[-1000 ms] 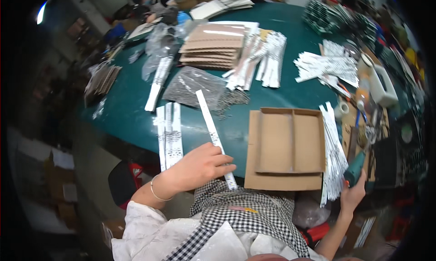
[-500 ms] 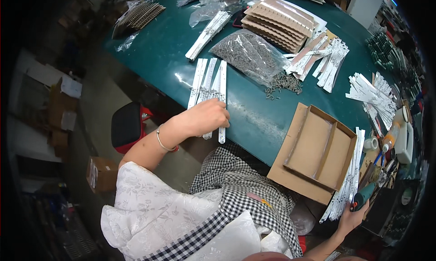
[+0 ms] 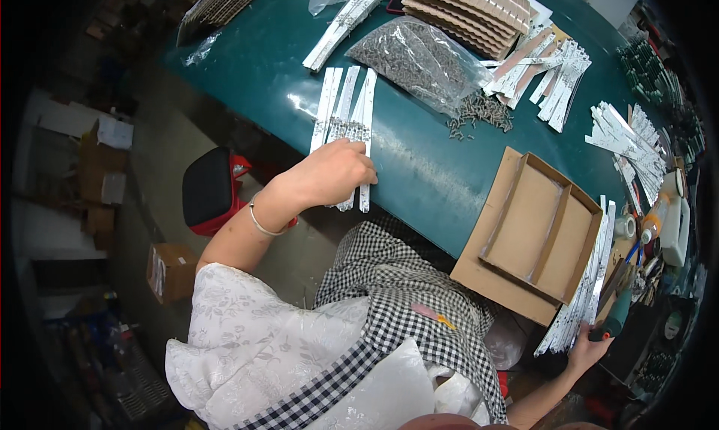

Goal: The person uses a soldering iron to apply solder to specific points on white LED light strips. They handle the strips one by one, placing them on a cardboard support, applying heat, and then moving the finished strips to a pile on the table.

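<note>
white strips (image 3: 345, 101), dark-flecked, left grip (image 3: 337, 174) pinching one, right grip (image 3: 586, 352) holding green tool (image 3: 619, 315)

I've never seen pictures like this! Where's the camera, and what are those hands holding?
No robot here: a person is working bare-handed. All three pictures come from a wide camera worn on that person's head, looking down, so straight edges look bendy. On the shiny green table lie flat white strips, a clear plastic bag of small grey pieces, and a shallow brown cardboard tray. The left hand touches some strips; I can't tell whether its grip is closed. The right hand holds a green handheld tool.
</note>
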Demonstrator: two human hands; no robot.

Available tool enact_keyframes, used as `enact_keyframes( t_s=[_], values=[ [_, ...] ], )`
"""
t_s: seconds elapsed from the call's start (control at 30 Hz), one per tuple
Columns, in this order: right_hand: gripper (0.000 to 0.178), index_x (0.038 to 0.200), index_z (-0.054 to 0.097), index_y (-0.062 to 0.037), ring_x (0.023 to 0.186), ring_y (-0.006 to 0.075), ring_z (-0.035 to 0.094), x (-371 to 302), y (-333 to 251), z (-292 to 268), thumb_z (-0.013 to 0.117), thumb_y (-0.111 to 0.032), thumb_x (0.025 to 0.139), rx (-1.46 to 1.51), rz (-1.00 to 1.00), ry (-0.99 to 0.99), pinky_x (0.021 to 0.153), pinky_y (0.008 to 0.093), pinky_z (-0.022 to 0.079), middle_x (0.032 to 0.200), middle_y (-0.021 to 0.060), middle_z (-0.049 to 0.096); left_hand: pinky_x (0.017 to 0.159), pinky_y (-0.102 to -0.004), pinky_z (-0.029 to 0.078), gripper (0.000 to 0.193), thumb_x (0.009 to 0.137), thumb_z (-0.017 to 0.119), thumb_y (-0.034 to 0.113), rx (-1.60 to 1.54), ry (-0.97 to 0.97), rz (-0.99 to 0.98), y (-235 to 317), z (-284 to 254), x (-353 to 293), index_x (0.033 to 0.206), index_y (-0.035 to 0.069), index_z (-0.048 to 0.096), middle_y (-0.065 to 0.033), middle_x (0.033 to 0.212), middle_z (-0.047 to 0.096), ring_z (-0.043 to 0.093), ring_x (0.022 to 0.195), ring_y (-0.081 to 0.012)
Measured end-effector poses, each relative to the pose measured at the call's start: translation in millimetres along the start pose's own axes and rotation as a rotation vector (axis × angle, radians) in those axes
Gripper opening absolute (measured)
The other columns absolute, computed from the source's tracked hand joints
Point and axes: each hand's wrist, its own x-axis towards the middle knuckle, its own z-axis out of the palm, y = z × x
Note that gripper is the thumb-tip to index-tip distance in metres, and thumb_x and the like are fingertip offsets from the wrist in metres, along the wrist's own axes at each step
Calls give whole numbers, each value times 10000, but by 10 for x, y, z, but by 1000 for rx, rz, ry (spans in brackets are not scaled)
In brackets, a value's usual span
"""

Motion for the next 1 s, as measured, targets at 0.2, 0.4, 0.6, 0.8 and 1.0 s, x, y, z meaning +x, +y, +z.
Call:
enact_keyframes(
  t_s=[0.2,0.4,0.6,0.8,1.0],
  values=[
    [528,1303,457,63,780,113,451,-229,-664,-144,627,136,808,429,17,128,742,248,409,868,11,445,846,-340,461,308,680,671,6,28,100,-50,274,46,-8,981,53,718,-19,1078,689,581,944,-206],
    [652,1358,416,27,797,120,460,-646,-1101,-38,654,103,756,751,-12,0,724,216,405,905,32,448,784,-350,451,176,742,679,49,-154,228,33,762,179,389,917,63,694,-34,949,689,590,884,-220],
    [717,1371,371,21,789,113,480,-861,-1494,478,671,143,731,903,212,-189,724,244,451,943,61,500,707,-416,491,72,745,686,61,-204,620,-155,693,250,1082,816,58,695,-112,805,673,623,778,-308],
    [615,1359,405,18,848,100,496,-941,-1605,849,677,88,812,857,231,-193,797,252,462,998,37,521,751,-409,501,101,777,679,87,-198,594,-359,460,358,1650,862,43,711,-133,852,690,650,851,-323],
    [582,1370,402,44,796,121,533,-939,-1409,673,682,-19,863,629,71,-122,701,243,476,917,45,516,712,-394,496,136,747,745,164,-139,542,-394,300,627,1943,823,69,685,-96,823,681,649,804,-292]
  ],
)
